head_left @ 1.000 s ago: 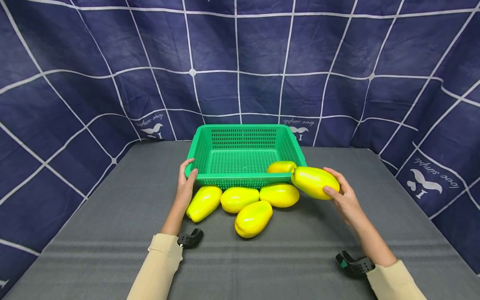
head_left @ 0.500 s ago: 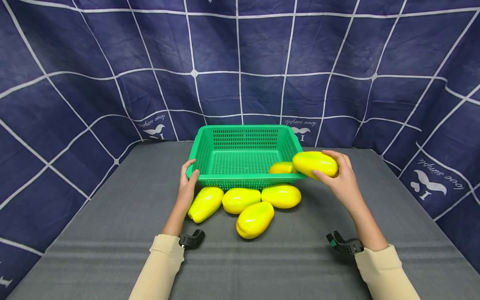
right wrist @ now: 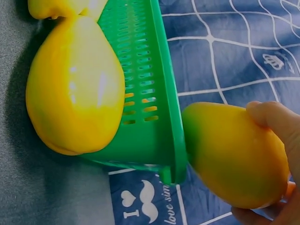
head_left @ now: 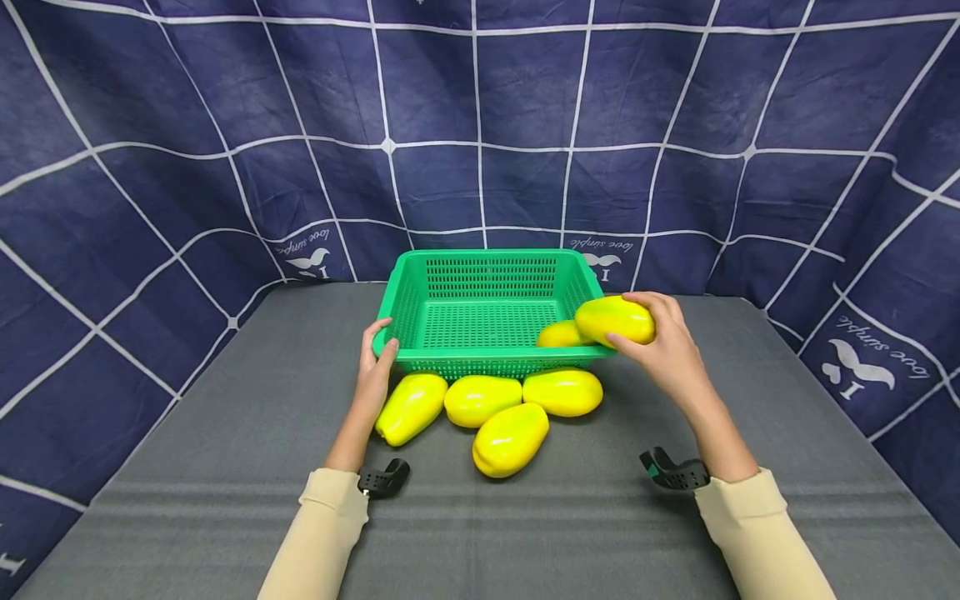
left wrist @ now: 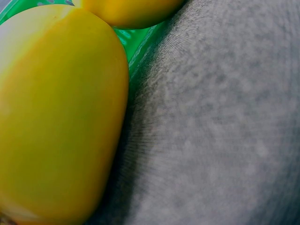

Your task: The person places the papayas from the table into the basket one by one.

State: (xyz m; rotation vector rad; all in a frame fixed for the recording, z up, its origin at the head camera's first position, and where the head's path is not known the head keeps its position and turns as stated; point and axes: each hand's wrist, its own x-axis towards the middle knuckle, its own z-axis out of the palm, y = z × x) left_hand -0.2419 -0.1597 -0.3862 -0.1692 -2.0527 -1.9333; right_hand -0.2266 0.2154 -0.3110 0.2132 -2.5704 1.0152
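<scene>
A yellow papaya [head_left: 615, 319] is held by my right hand [head_left: 671, 350], over the right front corner of the green plastic basket [head_left: 498, 354]. In the right wrist view, fingers and thumb grip the papaya [right wrist: 236, 154] at one end, just past the basket's rim [right wrist: 171, 93]. My left hand [head_left: 372, 367] grips the basket's left front corner, its thumb at the rim. Inside the basket, at its front right, lies another papaya [head_left: 558, 336], partly hidden by the held one. Several more lie before the basket, among them the front papaya [head_left: 510, 440].
A papaya [head_left: 411, 408] lies right beside the left forearm, and one fills much of the left wrist view. Grey cloth [head_left: 225, 467] covers the table. A dark blue curtain [head_left: 525, 100] with white lines hangs behind the basket and along both sides.
My right hand has carried the papaya up, left and away from me, from outside the front right corner to over the basket's rim. The left hand keeps its grip on the basket.
</scene>
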